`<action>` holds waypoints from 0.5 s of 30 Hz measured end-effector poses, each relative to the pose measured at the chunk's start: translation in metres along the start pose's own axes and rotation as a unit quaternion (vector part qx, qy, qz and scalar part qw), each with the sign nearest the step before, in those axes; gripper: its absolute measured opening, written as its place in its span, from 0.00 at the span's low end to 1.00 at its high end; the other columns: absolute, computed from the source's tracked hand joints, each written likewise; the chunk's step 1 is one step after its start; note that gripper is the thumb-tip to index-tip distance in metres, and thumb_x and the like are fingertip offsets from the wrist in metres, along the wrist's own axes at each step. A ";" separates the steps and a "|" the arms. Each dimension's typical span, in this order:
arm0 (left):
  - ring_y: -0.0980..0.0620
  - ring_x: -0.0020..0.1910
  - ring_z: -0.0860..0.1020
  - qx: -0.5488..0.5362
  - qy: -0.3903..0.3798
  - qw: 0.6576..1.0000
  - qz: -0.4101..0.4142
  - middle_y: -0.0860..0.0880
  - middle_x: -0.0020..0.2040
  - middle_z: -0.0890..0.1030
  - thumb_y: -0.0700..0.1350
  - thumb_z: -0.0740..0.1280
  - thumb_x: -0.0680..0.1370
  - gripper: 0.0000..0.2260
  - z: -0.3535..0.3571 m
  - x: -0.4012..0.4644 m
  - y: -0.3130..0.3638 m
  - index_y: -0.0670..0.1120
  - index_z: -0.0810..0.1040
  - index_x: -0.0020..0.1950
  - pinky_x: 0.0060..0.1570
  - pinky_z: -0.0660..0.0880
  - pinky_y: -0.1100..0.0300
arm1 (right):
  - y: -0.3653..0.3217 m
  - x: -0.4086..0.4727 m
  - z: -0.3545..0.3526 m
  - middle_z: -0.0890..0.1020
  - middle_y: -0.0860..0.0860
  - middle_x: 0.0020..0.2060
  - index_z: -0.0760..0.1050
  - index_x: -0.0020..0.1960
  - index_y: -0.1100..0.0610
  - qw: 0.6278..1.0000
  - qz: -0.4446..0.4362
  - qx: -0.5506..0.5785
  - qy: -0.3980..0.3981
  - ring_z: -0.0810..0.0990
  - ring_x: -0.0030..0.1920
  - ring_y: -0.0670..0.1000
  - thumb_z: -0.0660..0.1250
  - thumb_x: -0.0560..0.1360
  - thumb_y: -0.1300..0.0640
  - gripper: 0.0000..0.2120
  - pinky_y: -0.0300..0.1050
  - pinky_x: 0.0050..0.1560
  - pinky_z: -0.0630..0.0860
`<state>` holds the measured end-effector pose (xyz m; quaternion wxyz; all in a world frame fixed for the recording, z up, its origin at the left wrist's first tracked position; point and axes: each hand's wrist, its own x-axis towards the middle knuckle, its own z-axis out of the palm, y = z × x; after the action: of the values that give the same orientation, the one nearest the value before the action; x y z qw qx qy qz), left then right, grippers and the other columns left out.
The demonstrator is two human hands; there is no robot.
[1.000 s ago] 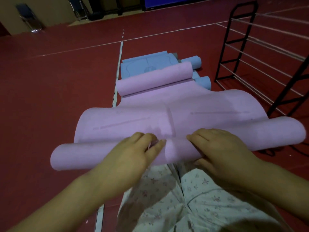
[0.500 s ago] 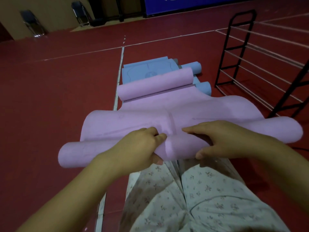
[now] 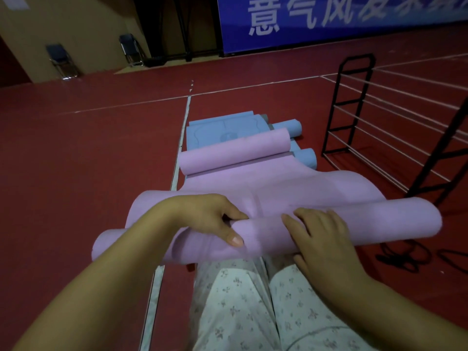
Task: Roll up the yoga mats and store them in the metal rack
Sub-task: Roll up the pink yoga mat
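Pink mat [image 3: 291,196]: near roll across the lap, far end rolled on the red floor [image 3: 76,160].
Left hand [image 3: 202,219]: thumb and curled fingers grip the roll.
Right hand [image 3: 321,236]: fingers spread flat, pressing the roll.
Metal rack [image 3: 354,107]: far right.
Blue mats [image 3: 228,130]: far end.

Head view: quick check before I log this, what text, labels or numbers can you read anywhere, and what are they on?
"意气风发": large white characters on the blue banner along the far wall.
Further characters to the right on the same banner: motion-blurred and cut off, unreadable.
Pink yoga mat: faint lines only, no text.
Blue yoga mat: embossed outlines, no legible text.
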<state>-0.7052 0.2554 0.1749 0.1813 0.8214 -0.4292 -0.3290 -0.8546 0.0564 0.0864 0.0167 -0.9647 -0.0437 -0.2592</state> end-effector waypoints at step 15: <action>0.41 0.44 0.81 0.392 0.333 0.855 0.064 0.41 0.51 0.80 0.59 0.74 0.64 0.35 0.073 -0.015 -0.012 0.40 0.72 0.63 0.42 0.80 0.51 | 0.027 0.037 -0.021 0.79 0.50 0.43 0.76 0.56 0.51 0.992 -0.051 0.041 -0.108 0.79 0.41 0.56 0.70 0.56 0.42 0.30 0.47 0.37 0.76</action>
<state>-0.7556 0.2735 0.1219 -0.0027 0.8556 -0.4883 0.1717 -0.8306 0.0308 0.1228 0.0384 -0.9821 -0.1049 -0.1515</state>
